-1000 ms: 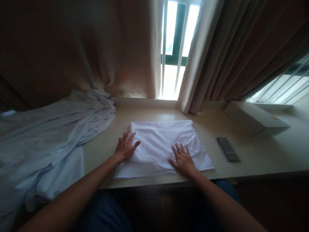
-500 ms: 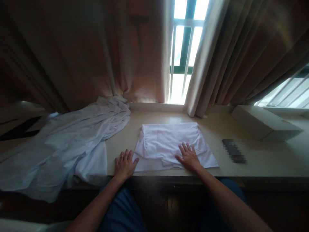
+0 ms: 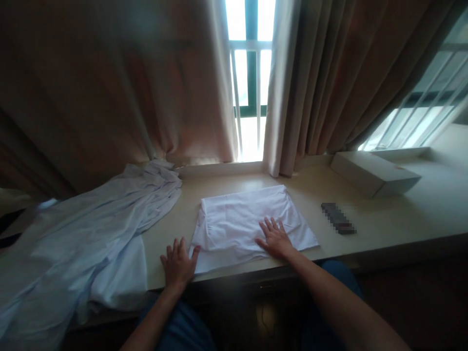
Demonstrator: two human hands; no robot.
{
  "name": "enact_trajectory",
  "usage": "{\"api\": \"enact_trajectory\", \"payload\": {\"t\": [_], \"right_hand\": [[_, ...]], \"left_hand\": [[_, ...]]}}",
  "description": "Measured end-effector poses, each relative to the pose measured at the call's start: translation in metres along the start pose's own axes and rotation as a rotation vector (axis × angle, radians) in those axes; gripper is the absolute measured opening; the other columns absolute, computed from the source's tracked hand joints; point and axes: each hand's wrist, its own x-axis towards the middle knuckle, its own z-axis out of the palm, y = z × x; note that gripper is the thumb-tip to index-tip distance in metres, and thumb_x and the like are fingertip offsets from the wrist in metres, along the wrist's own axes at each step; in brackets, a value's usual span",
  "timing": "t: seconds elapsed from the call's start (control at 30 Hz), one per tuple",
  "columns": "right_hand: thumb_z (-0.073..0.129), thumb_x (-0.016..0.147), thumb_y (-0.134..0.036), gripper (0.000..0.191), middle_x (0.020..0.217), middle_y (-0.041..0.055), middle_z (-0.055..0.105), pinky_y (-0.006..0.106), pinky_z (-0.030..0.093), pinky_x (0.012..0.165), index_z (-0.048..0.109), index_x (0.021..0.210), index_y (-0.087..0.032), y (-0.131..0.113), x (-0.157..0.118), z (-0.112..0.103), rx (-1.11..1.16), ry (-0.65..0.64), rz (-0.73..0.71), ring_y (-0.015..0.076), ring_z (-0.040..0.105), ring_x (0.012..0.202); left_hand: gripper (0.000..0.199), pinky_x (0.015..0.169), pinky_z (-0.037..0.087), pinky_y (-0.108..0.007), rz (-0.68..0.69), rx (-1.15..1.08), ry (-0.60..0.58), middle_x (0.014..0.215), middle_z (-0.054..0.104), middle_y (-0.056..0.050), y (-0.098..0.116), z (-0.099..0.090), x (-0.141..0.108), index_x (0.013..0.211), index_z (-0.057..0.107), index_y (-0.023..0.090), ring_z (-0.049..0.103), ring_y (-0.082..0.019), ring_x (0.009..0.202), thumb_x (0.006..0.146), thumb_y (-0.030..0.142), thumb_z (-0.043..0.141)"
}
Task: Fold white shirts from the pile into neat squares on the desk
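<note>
A folded white garment [image 3: 241,214] lies flat on the pale desk top [image 3: 303,195], with a few creases and a gathered left edge. My right hand [image 3: 274,238] rests on the lower right part of it, palm down and fingers spread. At the garment's lower left corner is my left hand [image 3: 179,263], its fingers apart and the thumb close to the cloth's edge. Whether that thumb touches the cloth I cannot tell. Nothing is held in either hand.
A large crumpled heap of white cloth [image 3: 106,234] covers the left side and hangs over the front edge. To the right lie a blurred-out dark flat object [image 3: 338,218] and a white box [image 3: 375,175]. Curtains [image 3: 175,97] hang behind, parted at a barred window [image 3: 250,83].
The view has turned and tilted slightly, so the desk now slants. My left hand has lifted or shifted a little at the garment's corner; the right stays on the cloth.
</note>
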Motion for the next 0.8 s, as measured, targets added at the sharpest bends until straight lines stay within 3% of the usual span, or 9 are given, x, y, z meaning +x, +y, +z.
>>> {"api": "enact_trajectory", "payload": {"t": [0.1,0.2,0.3,0.4,0.57,0.7,0.8], "right_hand": [[0.026,0.088,-0.073,0.082,0.158,0.0094,0.015,0.051,-0.004,0.114,0.025,0.151,-0.021,0.000,0.000,-0.003,0.009,-0.008,-0.004,0.0307,0.004,0.146],[0.026,0.088,-0.073,0.082,0.158,0.0087,0.014,0.051,-0.004,0.114,0.026,0.151,-0.022,0.000,0.000,-0.007,0.023,-0.005,0.000,0.0307,0.003,0.146],[0.026,0.087,-0.073,0.082,0.158,0.0084,0.013,0.051,-0.004,0.114,0.026,0.151,-0.022,-0.002,-0.004,-0.007,0.036,0.003,0.013,0.0312,0.002,0.146],[0.024,0.087,-0.074,0.082,0.158,0.0086,0.012,0.052,-0.004,0.114,0.026,0.151,-0.022,-0.002,-0.012,-0.004,0.054,0.019,0.028,0.0314,0.000,0.146],[0.022,0.088,-0.074,0.082,0.156,0.0123,0.022,0.049,0.004,0.115,0.032,0.148,-0.019,0.009,-0.009,-0.005,0.105,0.026,0.045,0.0296,0.011,0.145],[0.022,0.093,-0.065,0.077,0.156,0.0150,0.022,0.044,0.005,0.116,0.031,0.148,-0.011,0.034,0.029,-0.020,0.040,0.114,0.134,0.0269,0.011,0.145],[0.029,0.093,-0.062,0.079,0.157,0.0161,0.017,0.041,0.002,0.117,0.027,0.149,-0.006,0.059,0.070,-0.035,-0.033,0.074,0.194,0.0269,0.007,0.146]], "left_hand": [[0.061,0.111,0.019,-0.057,0.267,-0.021,0.078,0.153,0.031,-0.017,0.052,-0.010,-0.010,0.143,0.041,0.014,0.020,-0.034,0.142,0.093,0.050,0.035],[0.056,0.112,0.019,-0.054,0.457,-0.064,-0.008,0.156,0.027,-0.010,0.115,-0.008,-0.023,0.144,0.041,0.027,0.016,-0.031,0.144,0.093,0.051,0.037],[0.057,0.111,0.017,-0.058,0.503,-0.079,-0.122,0.155,0.028,-0.008,0.155,0.002,-0.029,0.144,0.039,0.032,0.018,-0.033,0.144,0.092,0.055,0.037],[0.059,0.111,0.016,-0.059,0.512,-0.081,-0.192,0.155,0.028,-0.008,0.162,0.012,-0.028,0.145,0.037,0.032,0.019,-0.033,0.143,0.091,0.057,0.037],[0.061,0.112,0.016,-0.056,0.574,-0.085,-0.206,0.156,0.026,-0.007,0.148,0.014,-0.026,0.147,0.034,0.033,0.020,-0.031,0.143,0.090,0.057,0.039],[0.060,0.112,0.015,-0.058,0.567,-0.091,-0.174,0.156,0.026,-0.007,0.149,0.012,-0.029,0.146,0.034,0.033,0.019,-0.032,0.144,0.091,0.055,0.040],[0.058,0.111,0.013,-0.060,0.542,-0.097,-0.154,0.156,0.027,-0.008,0.151,0.012,-0.031,0.145,0.037,0.033,0.017,-0.033,0.144,0.091,0.053,0.041]]}}
